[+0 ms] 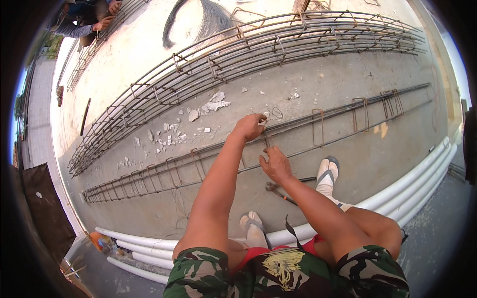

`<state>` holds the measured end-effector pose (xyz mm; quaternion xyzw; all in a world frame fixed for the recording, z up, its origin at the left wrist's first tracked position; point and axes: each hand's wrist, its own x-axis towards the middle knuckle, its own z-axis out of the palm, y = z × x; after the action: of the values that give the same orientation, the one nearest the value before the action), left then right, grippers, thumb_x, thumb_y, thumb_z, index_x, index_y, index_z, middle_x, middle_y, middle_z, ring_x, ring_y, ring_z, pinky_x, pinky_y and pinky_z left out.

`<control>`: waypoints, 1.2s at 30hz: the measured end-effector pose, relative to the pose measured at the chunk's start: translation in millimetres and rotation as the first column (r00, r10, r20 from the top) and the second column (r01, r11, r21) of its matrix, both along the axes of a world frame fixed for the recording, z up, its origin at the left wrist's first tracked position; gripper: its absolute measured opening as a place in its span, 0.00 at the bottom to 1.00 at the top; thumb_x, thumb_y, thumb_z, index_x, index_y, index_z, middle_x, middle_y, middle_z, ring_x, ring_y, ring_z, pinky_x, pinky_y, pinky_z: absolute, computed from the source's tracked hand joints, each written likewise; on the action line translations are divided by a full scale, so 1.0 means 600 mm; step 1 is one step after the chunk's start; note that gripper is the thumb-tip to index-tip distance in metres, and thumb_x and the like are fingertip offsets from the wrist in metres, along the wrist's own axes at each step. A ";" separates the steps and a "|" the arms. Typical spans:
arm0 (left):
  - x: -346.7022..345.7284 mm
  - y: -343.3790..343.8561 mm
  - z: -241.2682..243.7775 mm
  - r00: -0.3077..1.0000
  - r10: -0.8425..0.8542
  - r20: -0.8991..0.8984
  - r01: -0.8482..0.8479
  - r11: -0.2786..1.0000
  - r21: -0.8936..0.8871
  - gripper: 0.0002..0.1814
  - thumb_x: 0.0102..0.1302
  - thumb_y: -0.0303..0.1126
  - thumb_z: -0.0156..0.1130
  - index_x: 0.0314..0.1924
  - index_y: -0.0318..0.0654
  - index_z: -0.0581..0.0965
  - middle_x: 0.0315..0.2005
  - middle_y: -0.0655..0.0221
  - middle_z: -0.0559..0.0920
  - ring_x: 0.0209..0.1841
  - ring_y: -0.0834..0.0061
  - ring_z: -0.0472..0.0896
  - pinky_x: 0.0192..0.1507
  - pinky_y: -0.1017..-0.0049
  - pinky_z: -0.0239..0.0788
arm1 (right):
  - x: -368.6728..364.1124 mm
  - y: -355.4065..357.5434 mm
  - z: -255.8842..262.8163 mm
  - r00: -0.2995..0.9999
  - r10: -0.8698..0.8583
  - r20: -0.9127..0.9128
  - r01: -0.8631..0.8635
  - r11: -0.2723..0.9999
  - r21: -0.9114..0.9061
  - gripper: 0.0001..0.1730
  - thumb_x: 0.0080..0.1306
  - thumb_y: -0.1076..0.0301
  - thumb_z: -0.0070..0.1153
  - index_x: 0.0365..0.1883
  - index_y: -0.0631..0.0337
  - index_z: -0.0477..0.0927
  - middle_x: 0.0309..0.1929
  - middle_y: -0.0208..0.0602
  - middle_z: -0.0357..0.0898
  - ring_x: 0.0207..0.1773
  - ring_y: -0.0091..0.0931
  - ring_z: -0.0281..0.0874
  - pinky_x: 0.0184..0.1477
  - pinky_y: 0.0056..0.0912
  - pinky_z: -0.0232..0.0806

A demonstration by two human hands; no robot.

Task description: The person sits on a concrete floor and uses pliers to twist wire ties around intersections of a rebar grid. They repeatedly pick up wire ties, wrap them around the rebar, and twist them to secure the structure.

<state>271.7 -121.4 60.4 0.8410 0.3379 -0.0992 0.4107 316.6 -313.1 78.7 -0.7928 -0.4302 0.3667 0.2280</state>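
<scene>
A long, narrow rebar cage [173,171] lies across the concrete floor before me. My left hand [251,126] curls over its upper bars, at the top of a thin steel stirrup [266,140]. Lower down the same stirrup, my right hand [277,164] pinches it with the fingertips, thumb held out. The fingers partly hide both grips. Loose tie wire [275,112] lies just beyond my left hand. Farther right along the bars, more rusty stirrups [318,128] hang spaced apart. Pincers [283,193] and a dark bar-like tool [303,180] rest on the floor near my right foot.
A bigger rebar cage [212,69] spans the floor beyond, with broken concrete chips [218,102] before it. A bundle of tie wire [216,22] lies farther off. White pipes [406,190] run behind my feet. At upper left, another person's hands [103,23] touch another cage.
</scene>
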 end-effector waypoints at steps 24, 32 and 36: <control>-0.056 0.049 0.099 0.979 -0.044 -0.197 0.073 0.987 0.144 0.28 0.61 0.38 0.65 0.63 0.49 0.73 0.50 0.54 0.81 0.57 0.56 0.77 0.57 0.61 0.70 | -0.031 -0.279 -0.075 0.814 0.538 0.217 -0.447 0.820 -0.356 0.13 0.61 0.64 0.57 0.42 0.58 0.74 0.43 0.45 0.77 0.41 0.42 0.80 0.44 0.49 0.70; -0.274 0.077 0.402 0.932 0.326 0.158 -0.327 0.945 -0.017 0.24 0.68 0.37 0.61 0.62 0.39 0.73 0.48 0.56 0.82 0.47 0.63 0.82 0.49 0.67 0.73 | -0.096 -0.290 -0.079 0.951 0.254 0.175 -0.118 0.824 -0.555 0.13 0.67 0.62 0.53 0.43 0.60 0.72 0.45 0.50 0.77 0.46 0.47 0.81 0.47 0.52 0.73; -0.413 -0.013 0.453 0.833 0.503 0.230 -0.448 0.858 -0.252 0.24 0.69 0.36 0.61 0.62 0.37 0.73 0.48 0.61 0.81 0.49 0.68 0.80 0.53 0.69 0.72 | -0.119 -0.281 -0.093 0.942 0.229 0.246 -0.035 0.794 -0.607 0.13 0.72 0.59 0.45 0.45 0.58 0.75 0.45 0.50 0.77 0.46 0.47 0.82 0.47 0.50 0.74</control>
<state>23.6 -129.4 331.9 0.6927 0.4626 0.0981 0.5445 245.2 -481.9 23.0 -0.8386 -0.3788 0.3702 -0.1278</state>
